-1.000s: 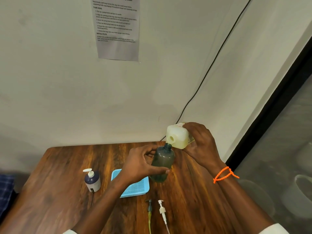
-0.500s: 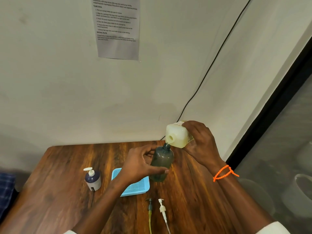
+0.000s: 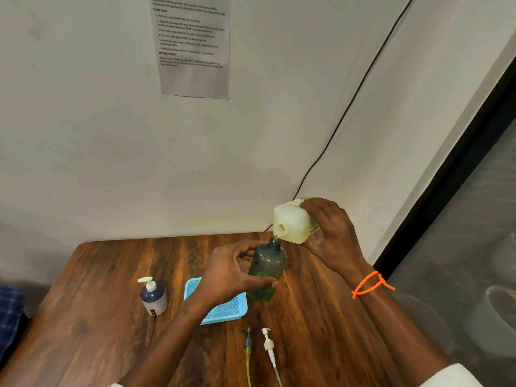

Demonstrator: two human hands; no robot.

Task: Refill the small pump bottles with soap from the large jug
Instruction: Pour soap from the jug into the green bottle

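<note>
My right hand [image 3: 331,236] grips the large pale-yellow jug [image 3: 293,223], tipped on its side with its open mouth just above the neck of a dark green pump bottle [image 3: 266,269]. A thin bit of soap shows at the jug's mouth. That bottle has no pump in it, and my left hand [image 3: 233,273] holds it above the wooden table [image 3: 106,317]. A second small bottle [image 3: 153,297], dark blue with a white pump, stands upright at the left. Two loose pump heads lie near the front edge, a dark one [image 3: 248,342] and a white one [image 3: 268,343].
A light blue mesh tray [image 3: 226,311] lies under my left wrist. A printed sheet [image 3: 192,43] hangs on the wall, and a black cable [image 3: 349,107] runs down to the table's back corner. At the right the table ends beside a dark-framed glass panel.
The jug has tipped a little further and its mouth has closed in on the green bottle's neck. Both hands have stayed nearly in place.
</note>
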